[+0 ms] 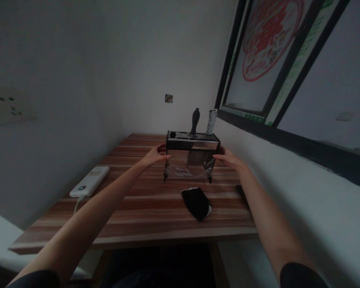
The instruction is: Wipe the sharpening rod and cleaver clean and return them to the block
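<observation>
A knife holder (193,145) with a black slotted top, see-through sides and small black feet stands on the wood-grain table. From its top rises the black handle (195,121) of a knife, and a broad grey shape like a blade shows dimly through the front. A second handle (211,122), silvery and wrapped-looking, sticks up at the right end. My left hand (156,155) grips the holder's left end, thumb in front and fingers partly behind. At the right end my right hand (227,156) grips it the same way, its fingertips partly hidden.
A black cloth item (197,203) with a white edge lies in front of the holder. On the left sits a white power bank (90,182) with a cable. A dark flat object (241,193) is partly covered by my right forearm. Walls border the table (156,224).
</observation>
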Demonstrator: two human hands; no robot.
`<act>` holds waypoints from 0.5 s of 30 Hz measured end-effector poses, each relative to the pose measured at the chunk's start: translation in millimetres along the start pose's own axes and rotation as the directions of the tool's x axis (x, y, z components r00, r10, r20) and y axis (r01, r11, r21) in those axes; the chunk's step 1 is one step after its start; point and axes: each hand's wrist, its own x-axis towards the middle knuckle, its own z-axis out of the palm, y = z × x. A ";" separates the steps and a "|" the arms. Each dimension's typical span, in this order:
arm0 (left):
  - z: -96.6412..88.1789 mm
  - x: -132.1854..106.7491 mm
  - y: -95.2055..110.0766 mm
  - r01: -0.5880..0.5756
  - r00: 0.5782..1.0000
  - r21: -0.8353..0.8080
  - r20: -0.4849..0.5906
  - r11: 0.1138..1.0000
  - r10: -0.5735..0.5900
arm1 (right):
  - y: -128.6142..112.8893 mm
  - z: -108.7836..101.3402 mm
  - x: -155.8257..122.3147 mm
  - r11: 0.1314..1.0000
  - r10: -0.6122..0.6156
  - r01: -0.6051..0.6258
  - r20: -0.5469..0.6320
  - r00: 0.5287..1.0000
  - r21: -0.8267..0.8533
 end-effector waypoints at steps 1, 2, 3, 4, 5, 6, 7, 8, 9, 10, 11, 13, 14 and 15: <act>7.0 4.0 -1.8 0.000 1.000 -0.005 0.005 1.000 0.000 | -1.4 -6.4 -4.1 1.000 0.010 -0.010 -0.012 1.000 -0.004; 14.1 7.7 -3.7 0.001 1.000 -0.009 0.010 1.000 -0.001 | -2.5 -12.5 -8.1 1.000 0.019 -0.019 -0.025 1.000 -0.006; 21.2 11.0 -5.5 0.003 1.000 -0.014 0.015 1.000 -0.003 | -3.2 -18.2 -11.8 1.000 0.027 -0.027 -0.038 0.999 -0.006; 28.2 13.9 -7.4 0.005 1.000 -0.019 0.020 1.000 -0.005 | -3.4 -23.6 -15.3 0.999 0.034 -0.035 -0.051 0.998 -0.005; 35.0 16.4 -9.0 0.008 1.000 -0.026 0.026 1.000 -0.007 | -3.1 -28.6 -18.4 0.999 0.040 -0.041 -0.063 0.997 -0.003; 41.5 18.5 -10.6 0.010 0.999 -0.034 0.032 0.999 -0.009 | -2.2 -33.3 -21.3 0.999 0.045 -0.045 -0.075 0.996 0.001; 47.8 20.2 -11.9 0.011 0.999 -0.041 0.037 0.999 -0.010 | -0.8 -37.7 -23.8 0.999 0.048 -0.048 -0.088 0.995 0.005; 53.6 21.7 -13.0 0.012 0.999 -0.048 0.041 0.999 -0.010 | 1.0 -41.9 -26.2 0.999 0.050 -0.050 -0.100 0.994 0.010; 58.8 23.1 -13.9 0.013 0.999 -0.053 0.043 0.999 -0.010 | 3.2 -45.9 -28.3 0.999 0.053 -0.052 -0.111 0.992 0.015; 63.6 24.3 -14.8 0.013 0.999 -0.056 0.043 0.998 -0.011 | 5.6 -49.7 -30.4 0.998 0.057 -0.055 -0.122 0.991 0.019; 67.7 25.4 -15.5 0.014 0.999 -0.060 0.043 0.998 -0.011 | 8.0 -53.3 -32.4 0.998 0.061 -0.058 -0.132 0.989 0.022; 74.5 27.2 -16.8 0.016 0.999 -0.067 0.041 0.998 -0.013 | 12.6 -59.7 -36.1 0.998 0.067 -0.064 -0.149 0.987 0.027; 77.1 27.8 -17.4 0.018 0.999 -0.071 0.041 0.997 -0.015 | 14.6 -62.3 -37.8 0.997 0.069 -0.065 -0.156 0.985 0.030; 79.2 28.3 -18.0 0.019 0.999 -0.076 0.042 0.997 -0.016 | 16.2 -64.3 -39.3 0.997 0.068 -0.064 -0.163 0.984 0.033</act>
